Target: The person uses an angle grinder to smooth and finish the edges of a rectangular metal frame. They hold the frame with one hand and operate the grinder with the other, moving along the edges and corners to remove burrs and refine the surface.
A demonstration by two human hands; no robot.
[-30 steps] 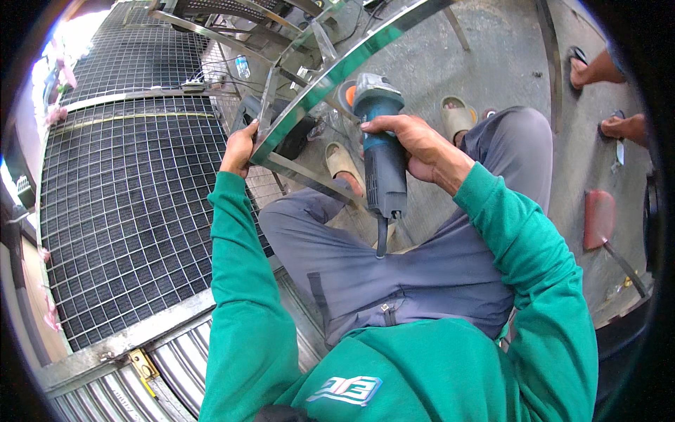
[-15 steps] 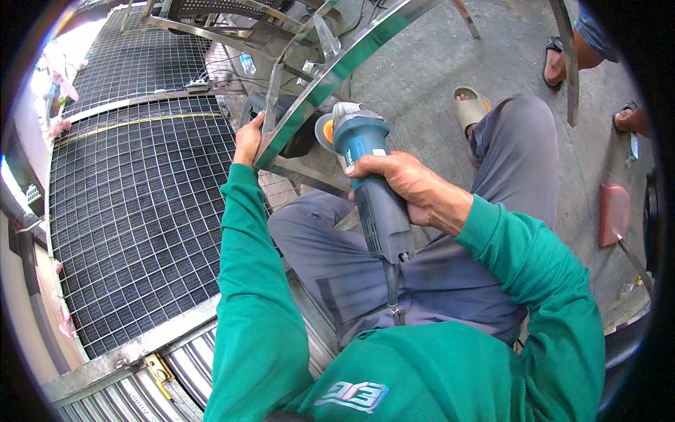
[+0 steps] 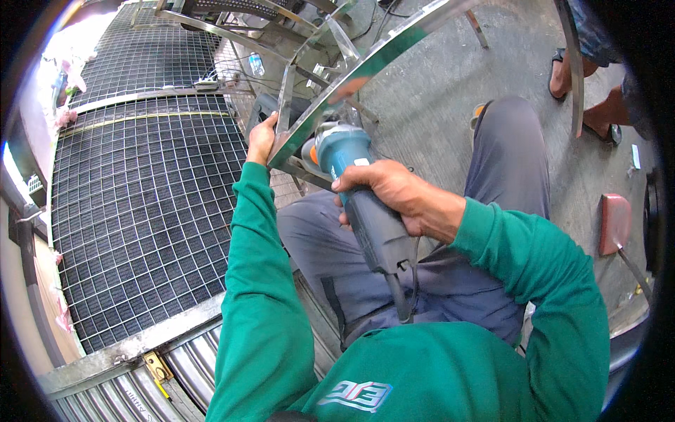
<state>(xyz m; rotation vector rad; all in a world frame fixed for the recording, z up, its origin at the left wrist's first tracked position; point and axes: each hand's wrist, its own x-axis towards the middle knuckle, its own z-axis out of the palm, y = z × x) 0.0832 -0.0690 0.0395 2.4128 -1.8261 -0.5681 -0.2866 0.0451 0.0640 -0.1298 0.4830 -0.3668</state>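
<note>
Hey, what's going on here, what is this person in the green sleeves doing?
A seated person grips a teal-bodied angle grinder in the right hand, its head up against a long shiny flat metal bar. The left hand steadies an upright piece of the same metal frame. A dark wire mesh panel lies to the left, and another person's sandalled feet stand nearby.

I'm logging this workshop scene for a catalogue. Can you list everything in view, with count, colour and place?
angle grinder: one, teal and dark grey, centre, head at the metal bar
metal bar: one, shiny steel, slanting from centre to top
wire mesh panels: two, dark grid in steel frames, left
corrugated sheet: one, grey, lower left
stool: one, red seat, right edge
concrete floor: grey, upper right
another person's feet: in sandals, top right
left hand: grips the steel frame beside the bar
right hand: wraps the grinder body
green sleeves: two, lower middle
</note>
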